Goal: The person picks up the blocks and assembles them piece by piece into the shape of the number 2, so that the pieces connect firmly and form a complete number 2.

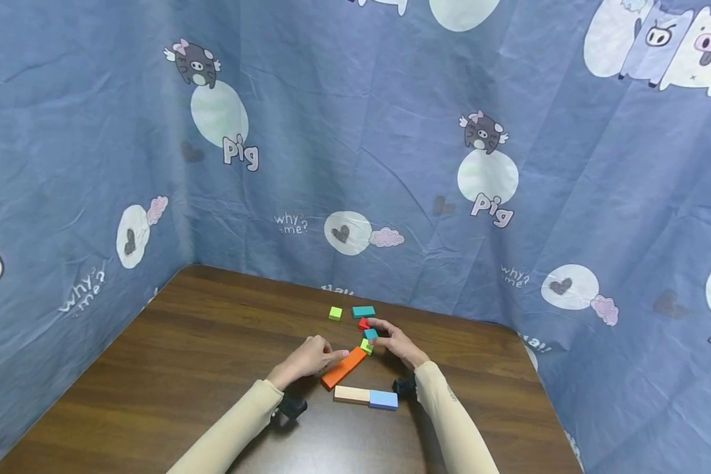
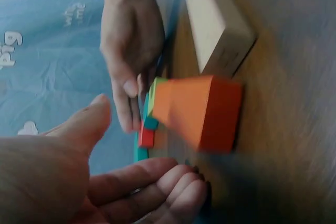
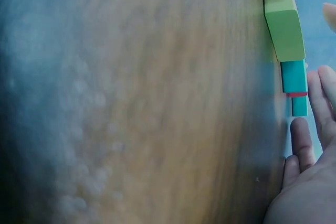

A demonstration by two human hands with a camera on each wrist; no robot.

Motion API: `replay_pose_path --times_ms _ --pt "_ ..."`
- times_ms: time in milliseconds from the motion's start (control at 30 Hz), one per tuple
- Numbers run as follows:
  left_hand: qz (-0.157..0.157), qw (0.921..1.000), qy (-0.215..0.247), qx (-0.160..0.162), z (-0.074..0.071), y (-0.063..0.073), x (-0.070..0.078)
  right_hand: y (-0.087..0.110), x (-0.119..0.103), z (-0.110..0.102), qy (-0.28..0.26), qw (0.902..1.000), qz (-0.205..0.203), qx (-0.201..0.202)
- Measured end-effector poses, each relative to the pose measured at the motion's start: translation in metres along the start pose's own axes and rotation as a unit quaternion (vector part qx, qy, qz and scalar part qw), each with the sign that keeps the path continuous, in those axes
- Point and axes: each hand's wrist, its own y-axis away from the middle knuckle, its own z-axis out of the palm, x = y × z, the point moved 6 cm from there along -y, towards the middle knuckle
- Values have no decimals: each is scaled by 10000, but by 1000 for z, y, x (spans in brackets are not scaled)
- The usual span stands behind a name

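A row of blocks runs along the table: a long orange block (image 1: 343, 368), a lime green block (image 1: 366, 346), a teal block (image 1: 370, 334) and a red block (image 1: 364, 323). My left hand (image 1: 311, 361) is beside the orange block, thumb out over its left side in the head view. Nothing lies between that hand's thumb and its loosely bent fingers in the left wrist view. My right hand (image 1: 398, 343) reaches in from the right, its straight fingertips close by the red block and its thumb at the teal and green blocks. Its fingers (image 3: 320, 95) look extended.
Near me lie a natural wood block (image 1: 351, 395) and a blue block (image 1: 384, 399), end to end. Farther back are another lime green block (image 1: 335, 313) and a flat teal block (image 1: 363, 311). A blue printed curtain (image 1: 355, 164) hangs behind the wooden table (image 1: 213, 342).
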Motion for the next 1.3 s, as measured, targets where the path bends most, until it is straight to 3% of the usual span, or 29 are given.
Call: replay_pose_path --times_ms 133,300,400,567,767,1000,1200,1300 --pt "-30 9997 53 -225 -8 -10 -4 1 0 -2 82 9998 -147 -91" --pt "-194 9994 145 -265 -9 -29 -8 4 0 -4 320 9984 -431 -147" --pt "-281 9989 264 -254 -9 -40 -8 3 2 -4 321 9986 -398 -165" --pt "-397 9983 415 33 -10 -59 -10 1 5 -4 210 9995 -168 -191" --pt "-424 9958 573 582 -13 -73 -16 4 0 -1 175 9990 -299 -269" --pt "-382 9923 402 1111 -5 -82 -20 20 -26 5 91 9981 -454 -416" --pt "-162 9942 250 1036 1 -93 -12 21 -29 3 200 9982 -513 -218" --pt "-210 9945 251 998 2 -99 -11 22 -29 2 193 9987 -421 -214"
